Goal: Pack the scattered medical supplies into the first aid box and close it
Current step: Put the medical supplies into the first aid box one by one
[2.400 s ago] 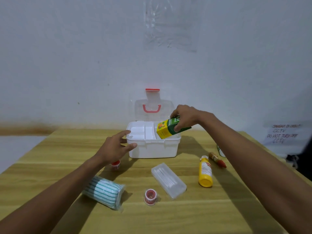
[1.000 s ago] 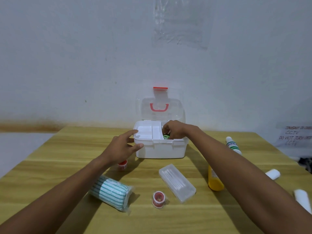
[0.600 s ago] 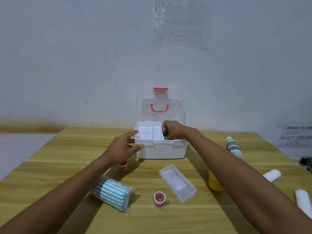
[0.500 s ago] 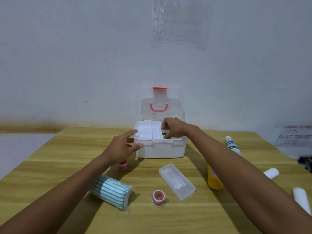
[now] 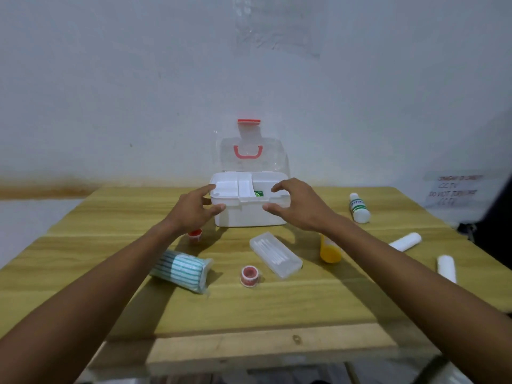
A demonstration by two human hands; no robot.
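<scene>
The right forearm covers the upper part of the yellow bottle point(image 5: 329, 252), leaving only its base visible. The left hand point(image 5: 191, 210) partly hides the small red-capped item point(image 5: 195, 234) near the first aid box point(image 5: 249, 214). The green box point(image 5: 258, 193) inside shows only a sliver, and its print is illegible.

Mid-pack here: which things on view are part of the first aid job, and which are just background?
Job: first aid box, green carton inside it, striped bandage roll, swab case, tape rolls, yellow bottle, white bottle, gauze rolls.

Background: wall notice, plastic sheet on wall.
</scene>
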